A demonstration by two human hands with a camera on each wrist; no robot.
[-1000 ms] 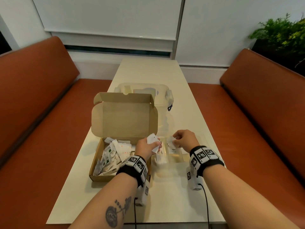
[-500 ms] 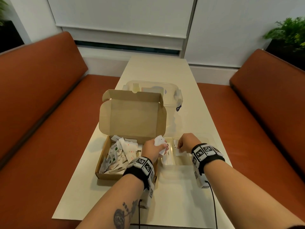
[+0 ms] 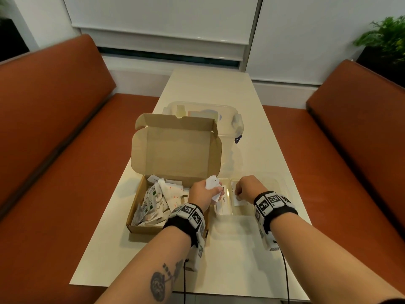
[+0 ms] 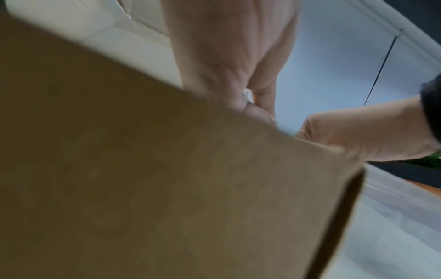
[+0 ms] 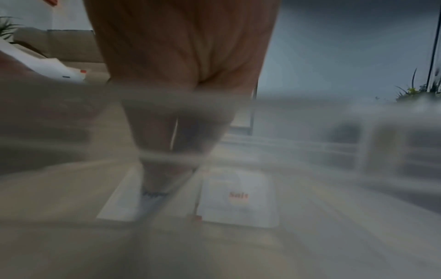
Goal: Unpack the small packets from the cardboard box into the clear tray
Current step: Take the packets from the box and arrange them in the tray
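The open cardboard box (image 3: 140,224) sits on the table's left with its lid upright and several white packets (image 3: 157,198) inside. My left hand (image 3: 215,189) hovers over the box's right edge and grips a small bunch of white packets (image 3: 211,183). The clear tray (image 3: 232,212) lies just right of the box. My right hand (image 3: 240,191) reaches down into it with curled fingers. In the right wrist view the fingertips (image 5: 155,169) pinch a white pepper packet (image 5: 119,205) on the tray floor, beside a salt packet (image 5: 238,198). The box wall (image 4: 143,169) fills the left wrist view.
A clear lidded container (image 3: 230,119) stands behind the box lid. The pale table (image 3: 230,260) is narrow, with orange benches (image 3: 54,150) along both sides. Cables hang from both wrist bands over the near table edge.
My right hand has dropped from above the tray down onto its floor with its packet. The left hand, still gripping its packets, stayed over the box's right edge.
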